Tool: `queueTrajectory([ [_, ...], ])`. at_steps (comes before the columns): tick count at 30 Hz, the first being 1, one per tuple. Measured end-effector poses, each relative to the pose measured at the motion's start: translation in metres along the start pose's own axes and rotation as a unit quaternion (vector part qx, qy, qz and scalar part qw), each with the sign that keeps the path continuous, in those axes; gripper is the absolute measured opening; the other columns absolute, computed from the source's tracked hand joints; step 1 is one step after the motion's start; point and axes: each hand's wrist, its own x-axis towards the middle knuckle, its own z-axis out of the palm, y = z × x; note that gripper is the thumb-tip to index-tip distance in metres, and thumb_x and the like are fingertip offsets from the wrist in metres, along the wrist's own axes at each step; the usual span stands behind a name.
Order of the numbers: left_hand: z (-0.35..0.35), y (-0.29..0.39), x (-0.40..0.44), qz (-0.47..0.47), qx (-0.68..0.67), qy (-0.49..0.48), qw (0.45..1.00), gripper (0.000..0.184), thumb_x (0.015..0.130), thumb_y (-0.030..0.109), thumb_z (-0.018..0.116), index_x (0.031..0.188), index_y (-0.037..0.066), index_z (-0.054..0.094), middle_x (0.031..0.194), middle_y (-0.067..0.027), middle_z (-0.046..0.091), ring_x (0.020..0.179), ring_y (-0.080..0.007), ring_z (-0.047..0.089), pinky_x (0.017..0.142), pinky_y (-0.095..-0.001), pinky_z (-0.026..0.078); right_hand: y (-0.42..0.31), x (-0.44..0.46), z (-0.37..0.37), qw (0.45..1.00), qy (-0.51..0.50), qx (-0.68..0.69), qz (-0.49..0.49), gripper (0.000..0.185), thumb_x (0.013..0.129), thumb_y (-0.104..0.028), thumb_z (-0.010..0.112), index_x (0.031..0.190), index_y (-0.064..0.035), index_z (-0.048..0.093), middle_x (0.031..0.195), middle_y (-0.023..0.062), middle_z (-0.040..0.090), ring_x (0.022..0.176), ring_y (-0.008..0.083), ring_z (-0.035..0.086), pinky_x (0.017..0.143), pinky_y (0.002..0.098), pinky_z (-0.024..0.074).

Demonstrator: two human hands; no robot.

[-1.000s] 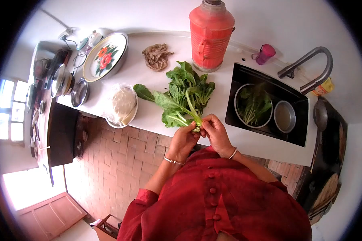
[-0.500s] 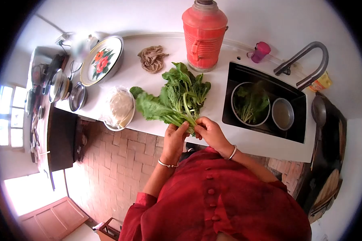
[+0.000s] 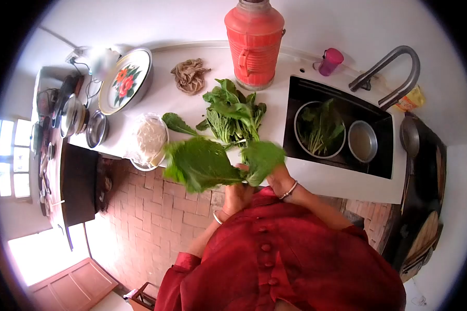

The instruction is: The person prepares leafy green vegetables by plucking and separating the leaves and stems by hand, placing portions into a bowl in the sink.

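Close to my body, large leafy greens are held up just off the counter's front edge, their leaves spreading left and right. My left hand is closed around the stem end, its fingertips partly covered by the leaves. Beside it, my right hand is closed at the same stems, with most of its fingers behind a leaf. A pile of greens lies on the counter just beyond my hands. One loose leaf rests to the left of that pile.
The black sink on the right holds a basin of greens and a metal bowl. A red thermos and a brown cloth stand behind the pile. A plastic-covered bowl and a floral basin are at left.
My hands have drawn the held greens back toward my body and lower, away from the pile. The leaves now fan out over my fingers, and the loose leaf lies uncovered on the counter.
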Motion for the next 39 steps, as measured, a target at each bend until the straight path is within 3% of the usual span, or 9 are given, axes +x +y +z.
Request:
queueTrajectory([
  [1,0.003,-0.002,0.002,-0.066,-0.153,0.057,0.984,0.019,0.078,0.006,0.064,0.095,0.002,0.056,0.08,-0.0046,0.06,0.082,-0.0138,0.056,0.073,-0.0263,0.044,0.003,0.002,-0.004,0.999,0.011,0.035,0.011,0.015,0.088,-0.016,0.048,0.082,-0.0024,0.052,0.065,0.0001,0.049,0.055,0.0089,0.045,0.05,0.0223,0.0361],
  [2,-0.009,-0.01,0.009,-0.14,-0.175,-0.005,0.974,0.019,0.081,0.009,0.062,0.097,0.001,0.056,0.081,-0.004,0.06,0.08,-0.0131,0.056,0.07,-0.0253,0.044,0.005,0.005,-0.008,0.997,0.023,0.07,0.021,0.015,0.088,-0.015,0.048,0.082,-0.0023,0.052,0.066,0.0,0.049,0.056,0.0088,0.045,0.05,0.0222,0.0364],
  [4,-0.029,-0.017,0.026,-0.272,-0.207,-0.082,0.936,0.016,0.085,0.011,0.056,0.099,0.001,0.056,0.082,-0.0042,0.06,0.074,-0.0107,0.055,0.063,-0.0238,0.042,-0.023,-0.024,0.006,0.99,-0.06,-0.128,0.014,0.016,0.09,-0.017,0.047,0.085,-0.0019,0.051,0.068,-0.0008,0.049,0.057,0.0078,0.045,0.052,0.0212,0.0375],
  [10,-0.042,-0.015,0.036,-0.387,-0.324,-0.123,0.854,0.014,0.085,0.008,0.057,0.097,0.0,0.055,0.084,-0.0039,0.059,0.067,-0.0095,0.052,0.059,-0.0225,0.041,-0.022,-0.04,0.023,0.97,-0.145,-0.195,-0.011,0.018,0.094,-0.021,0.045,0.091,-0.0047,0.05,0.07,-0.0011,0.048,0.056,0.0063,0.042,0.05,0.0194,0.0348],
  [19,-0.038,-0.013,0.031,-0.407,-0.4,-0.129,0.811,0.013,0.084,0.011,0.061,0.093,0.002,0.056,0.08,-0.0003,0.058,0.069,-0.0086,0.053,0.06,-0.0222,0.041,-0.017,-0.044,0.014,0.952,-0.217,-0.207,0.058,0.027,0.094,-0.026,0.044,0.082,-0.0034,0.051,0.065,-0.0013,0.047,0.054,0.0062,0.043,0.048,0.0209,0.0362],
  [25,-0.029,0.0,0.025,-0.344,-0.291,-0.079,0.889,0.014,0.084,0.014,0.062,0.091,0.003,0.056,0.078,-0.0001,0.057,0.067,-0.007,0.051,0.059,-0.0213,0.04,-0.014,-0.047,0.021,0.96,-0.137,-0.245,-0.02,0.025,0.091,-0.025,0.052,0.084,-0.0016,0.054,0.064,-0.0009,0.05,0.055,0.0071,0.047,0.05,0.0233,0.0397],
  [31,-0.021,0.009,0.017,-0.33,-0.244,-0.003,0.912,0.012,0.086,0.013,0.059,0.09,0.002,0.055,0.078,-0.0008,0.056,0.068,-0.0076,0.051,0.059,-0.0213,0.04,-0.005,-0.042,0.021,0.872,-0.048,-0.446,-0.196,0.019,0.086,-0.017,0.056,0.082,0.002,0.058,0.062,0.0099,0.056,0.058,0.0145,0.054,0.054,0.0308,0.0432],
  [37,-0.039,-0.018,0.023,-0.425,-0.357,0.041,0.831,0.006,0.086,0.009,0.057,0.089,0.004,0.054,0.077,-0.0004,0.055,0.064,-0.0087,0.051,0.055,-0.0222,0.041,-0.023,-0.055,0.029,0.875,-0.164,-0.441,-0.117,0.016,0.087,-0.015,0.053,0.085,0.0007,0.058,0.063,0.0086,0.056,0.056,0.0155,0.052,0.055,0.0309,0.0432],
  [39,-0.061,-0.036,0.032,-0.415,-0.328,0.095,0.843,0.009,0.085,0.007,0.059,0.091,0.004,0.053,0.076,0.0013,0.054,0.064,-0.0073,0.05,0.056,-0.0217,0.041,-0.038,-0.071,0.035,0.856,-0.339,-0.385,-0.063,0.018,0.089,-0.016,0.051,0.082,-0.0002,0.058,0.063,0.0034,0.056,0.055,0.0111,0.05,0.053,0.0271,0.0424],
])
